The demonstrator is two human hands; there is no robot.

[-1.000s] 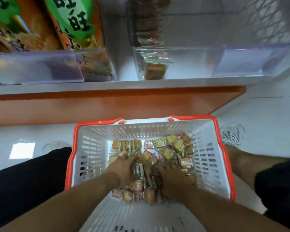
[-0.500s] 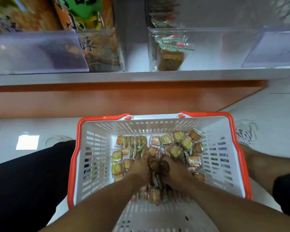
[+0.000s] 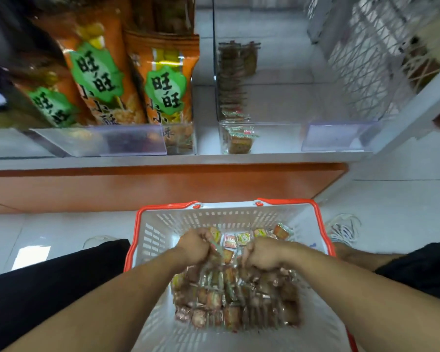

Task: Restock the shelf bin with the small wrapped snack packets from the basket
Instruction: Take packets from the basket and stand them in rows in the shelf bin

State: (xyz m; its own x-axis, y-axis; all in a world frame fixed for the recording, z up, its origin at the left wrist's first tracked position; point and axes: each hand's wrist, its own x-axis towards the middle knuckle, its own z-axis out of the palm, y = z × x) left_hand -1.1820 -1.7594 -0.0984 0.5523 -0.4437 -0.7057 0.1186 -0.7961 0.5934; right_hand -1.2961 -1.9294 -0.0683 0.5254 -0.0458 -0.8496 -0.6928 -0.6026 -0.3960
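White floor tiles (image 3: 404, 199) spread under a white slotted basket (image 3: 158, 240) with an orange-red rim, which sits between the person's knees in front of a shelf unit whose base is an orange-brown board (image 3: 163, 184). Both hands are down in the basket. The left hand (image 3: 194, 246) has its fingers curled round a bunch of small wrapped snack packets (image 3: 229, 295), and the right hand (image 3: 262, 252) is likewise curled, gripping packets from the same heap; a clump of them hangs just below and between the two sets of fingers. More loose packets lie beyond the fingertips toward the basket's far wall, with green-and-yellow or red labels too small to read. Well beyond the fingers, up on the grey shelf (image 3: 214, 158), stands a clear shelf bin (image 3: 277, 138) holding only a single row of the same packets along its left wall, the rest of its floor bare. Left of the bin, tall orange snack bags (image 3: 163, 80) stand in a row, each with a green badge reading 旺旺 and 小小酥 below. Clear plastic price-tag holders (image 3: 107, 141) front both sections; nothing on them is legible. A white wire mesh panel (image 3: 366, 59) closes the shelf's right side.
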